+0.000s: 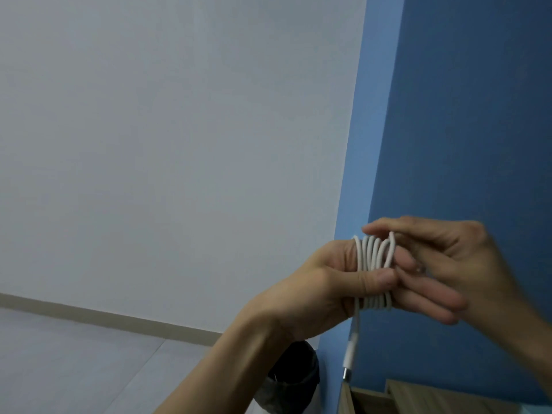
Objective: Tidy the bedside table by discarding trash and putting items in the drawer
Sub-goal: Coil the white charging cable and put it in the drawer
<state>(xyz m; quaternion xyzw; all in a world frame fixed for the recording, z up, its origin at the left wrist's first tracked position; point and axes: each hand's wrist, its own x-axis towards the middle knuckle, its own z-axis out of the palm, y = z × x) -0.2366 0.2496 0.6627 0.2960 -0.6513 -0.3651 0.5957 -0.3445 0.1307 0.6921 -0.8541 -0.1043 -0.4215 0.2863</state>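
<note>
**Cable coiled on left hand, above the bedside table**

Surroundings. A pale grey wall [167,138] fills the left of the view and meets a blue wall [466,115] on the right. A beige skirting board [113,319] runs along the foot of the grey wall, above a light floor [74,369]. A dark waste bin with a liner [294,380] stands low in the view, at the corner where the two walls meet; the person's left forearm crosses in front of it and hides its left edge. A wooden bedside table [433,398] shows only as a top edge at the lower right.

Task item. A white charging cable [375,255] is wound in several parallel loops around the fingers of the left hand [322,282]. That hand is held with fingers together inside the coil, thumb pressed across the loops. The right hand [448,264] is blurred; its fingers curl against the right side of the coil, touching it, and the exact grip cannot be told. One cable end hangs straight down from the coil, its connector plug [348,364] just above the table edge, beside the bin.
</note>
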